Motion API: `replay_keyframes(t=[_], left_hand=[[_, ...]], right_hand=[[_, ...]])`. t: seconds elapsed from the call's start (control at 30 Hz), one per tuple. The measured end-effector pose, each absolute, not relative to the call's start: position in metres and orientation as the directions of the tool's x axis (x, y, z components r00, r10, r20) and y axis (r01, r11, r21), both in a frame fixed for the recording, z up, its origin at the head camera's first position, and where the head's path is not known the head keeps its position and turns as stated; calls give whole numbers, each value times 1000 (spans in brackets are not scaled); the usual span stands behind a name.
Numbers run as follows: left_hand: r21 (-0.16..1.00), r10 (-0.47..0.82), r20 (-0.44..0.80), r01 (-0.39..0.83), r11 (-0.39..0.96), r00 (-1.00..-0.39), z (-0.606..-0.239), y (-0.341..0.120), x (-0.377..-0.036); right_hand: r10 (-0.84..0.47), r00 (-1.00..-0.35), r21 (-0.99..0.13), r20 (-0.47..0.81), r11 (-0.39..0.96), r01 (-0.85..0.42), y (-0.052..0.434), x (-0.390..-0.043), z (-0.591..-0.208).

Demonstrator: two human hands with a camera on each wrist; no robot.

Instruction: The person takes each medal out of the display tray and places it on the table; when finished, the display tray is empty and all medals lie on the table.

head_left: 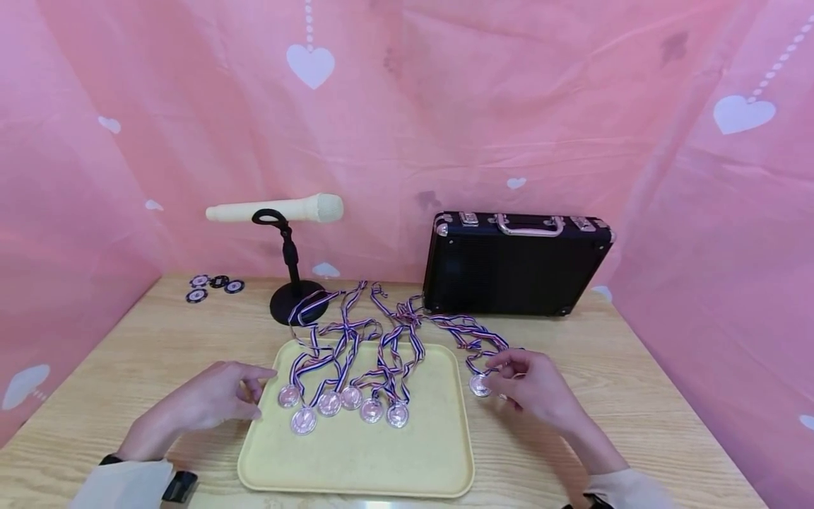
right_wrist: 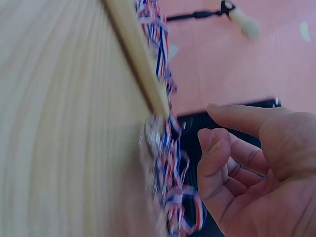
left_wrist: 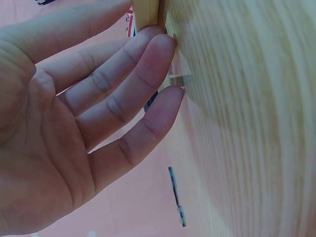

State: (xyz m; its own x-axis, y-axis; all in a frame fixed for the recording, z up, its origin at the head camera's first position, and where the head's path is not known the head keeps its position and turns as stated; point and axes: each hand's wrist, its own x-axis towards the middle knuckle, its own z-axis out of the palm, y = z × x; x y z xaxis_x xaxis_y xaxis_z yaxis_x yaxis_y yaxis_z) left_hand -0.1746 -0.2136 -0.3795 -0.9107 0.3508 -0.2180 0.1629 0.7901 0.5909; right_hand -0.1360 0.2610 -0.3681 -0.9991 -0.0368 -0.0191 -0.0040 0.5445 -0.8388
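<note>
Several round medals [head_left: 304, 420] on red, white and blue ribbons [head_left: 346, 332] lie on a cream tray [head_left: 356, 466], their ribbons running over its far rim. To the right of the tray, another medal [head_left: 480, 385] lies on the table with its ribbon bunched behind it. My right hand [head_left: 534, 389] is beside that medal, fingers loosely bent; the right wrist view shows nothing between thumb and fingertips. My left hand [head_left: 213, 396] is at the tray's left edge with relaxed fingers. In the left wrist view its fingertips [left_wrist: 160, 47] are close to the rim; contact is unclear.
A black case [head_left: 518, 265] stands upright at the back right. At the back left, a white microphone [head_left: 280, 210] sits on a black stand [head_left: 291, 261], with several poker chips [head_left: 219, 281] farther left. A pink curtain [head_left: 394, 141] hangs behind the wooden table [head_left: 585, 360].
</note>
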Motion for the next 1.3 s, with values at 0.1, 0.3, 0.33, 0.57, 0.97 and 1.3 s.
replay_keyframes(t=[0.1,0.3,0.33,0.57,0.97,1.3], left_hand=[[585,340,-228,151,797,-912,-379,-214,-175],[589,349,-214,165,791,-912,-379,-213,-174],[588,352,-212,168,791,-912,-379,-213,-174],[584,345,-211,165,795,-915,-378,-213,-174],[594,346,-225,153,790,-911,-376,-211,-174],[593,341,-224,150,791,-913,-376,-211,-174]], right_hand=[[-80,-997,-849,-16,527,-29,244,-137,-366],[-166,-986,-855,-26,515,-64,211,-133,-373],[-173,-984,-851,-34,522,-63,206,-133,-375],[-237,-969,-833,-62,548,-81,176,-130,-382],[-233,-971,-758,-47,641,-117,150,-131,-394],[-244,-968,-687,-54,713,-141,154,-130,-391]])
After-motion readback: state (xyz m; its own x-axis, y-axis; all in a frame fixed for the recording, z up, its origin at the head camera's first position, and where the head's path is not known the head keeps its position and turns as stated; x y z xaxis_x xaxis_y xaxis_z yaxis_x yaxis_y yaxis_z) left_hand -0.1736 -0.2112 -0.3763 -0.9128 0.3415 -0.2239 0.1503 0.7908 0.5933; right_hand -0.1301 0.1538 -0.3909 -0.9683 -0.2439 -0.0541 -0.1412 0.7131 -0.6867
